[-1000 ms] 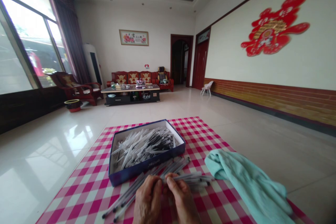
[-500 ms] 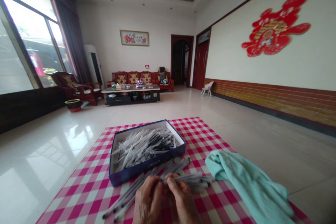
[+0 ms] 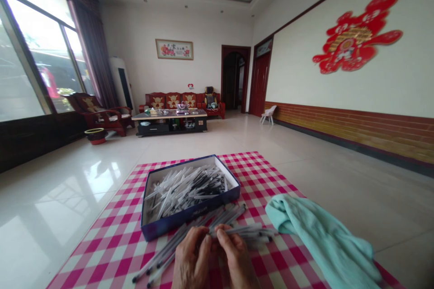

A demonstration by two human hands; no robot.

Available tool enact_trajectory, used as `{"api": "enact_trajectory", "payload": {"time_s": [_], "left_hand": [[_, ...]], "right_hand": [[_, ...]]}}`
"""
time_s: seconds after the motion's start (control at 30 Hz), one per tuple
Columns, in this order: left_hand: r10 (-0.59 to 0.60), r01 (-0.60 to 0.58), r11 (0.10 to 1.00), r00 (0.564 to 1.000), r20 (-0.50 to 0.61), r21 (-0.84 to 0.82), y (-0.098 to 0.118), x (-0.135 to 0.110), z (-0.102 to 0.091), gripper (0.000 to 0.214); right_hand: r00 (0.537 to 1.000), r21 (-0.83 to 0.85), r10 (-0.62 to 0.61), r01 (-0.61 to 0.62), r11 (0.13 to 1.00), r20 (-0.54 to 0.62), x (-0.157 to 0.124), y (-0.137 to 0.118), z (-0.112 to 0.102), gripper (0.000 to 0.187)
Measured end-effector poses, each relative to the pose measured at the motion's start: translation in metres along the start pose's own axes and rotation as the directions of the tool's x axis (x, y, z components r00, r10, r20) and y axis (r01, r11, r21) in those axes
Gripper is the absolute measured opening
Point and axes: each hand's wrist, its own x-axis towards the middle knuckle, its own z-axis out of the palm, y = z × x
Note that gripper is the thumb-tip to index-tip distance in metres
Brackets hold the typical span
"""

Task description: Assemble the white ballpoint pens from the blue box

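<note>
My left hand [image 3: 193, 259] and my right hand [image 3: 235, 259] are side by side at the bottom edge, fingers curled together. Both pinch a clear pen [image 3: 242, 229] that points to the right. Under and around them lies a loose pile of pens [image 3: 190, 239] on the pink checked cloth [image 3: 111, 244]. Just beyond, a dark blue box [image 3: 190, 213] holds several more pens [image 3: 186, 185].
A mint green towel [image 3: 322, 239] lies crumpled to the right on the cloth. Shiny tiled floor surrounds the cloth. Far back stand a coffee table [image 3: 169, 122], red sofas [image 3: 176, 99] and a small white chair [image 3: 267, 113].
</note>
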Motion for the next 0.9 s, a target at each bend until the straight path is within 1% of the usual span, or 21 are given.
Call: {"api": "enact_trajectory", "payload": {"time_s": [0.1,0.3,0.43,0.53,0.63,0.77,0.83,0.9], "left_hand": [[0.013,-0.013,1.000,1.000,0.006,0.014,0.000,0.000,0.000,0.024],[0.051,-0.044,0.986,0.998,-0.043,0.163,-0.013,-0.002,0.006,0.034],[0.030,-0.016,0.979,0.998,-0.063,0.203,-0.015,-0.003,0.007,0.037],[0.002,0.013,0.982,0.997,-0.078,0.186,-0.012,-0.002,0.005,0.037],[-0.019,0.029,0.989,0.997,-0.069,0.142,-0.007,-0.002,0.002,0.035],[-0.067,0.070,0.995,0.997,-0.045,0.074,-0.002,0.000,-0.001,0.030],[-0.090,0.091,0.995,0.995,-0.031,0.040,0.001,0.001,-0.002,0.025],[-0.095,0.096,0.995,0.995,-0.030,0.022,0.002,0.002,-0.003,0.022]], "right_hand": [[1.000,-0.019,0.008,-0.009,1.000,-0.018,0.001,0.001,-0.001,0.023],[1.000,-0.035,0.009,-0.009,0.999,-0.011,0.000,0.001,0.001,0.024],[0.999,-0.021,-0.017,0.017,1.000,-0.029,0.001,0.001,0.001,0.023],[1.000,-0.007,-0.010,0.010,1.000,-0.029,0.001,0.001,0.001,0.024],[0.998,0.005,-0.011,0.011,1.000,-0.055,0.001,0.001,0.001,0.027],[0.992,0.097,0.030,-0.019,0.995,-0.119,0.003,0.005,-0.001,0.028],[0.991,0.145,0.057,-0.039,0.989,-0.123,0.005,0.007,-0.002,0.028],[0.991,0.153,0.065,-0.047,0.987,-0.117,0.006,0.008,-0.003,0.028]]}}
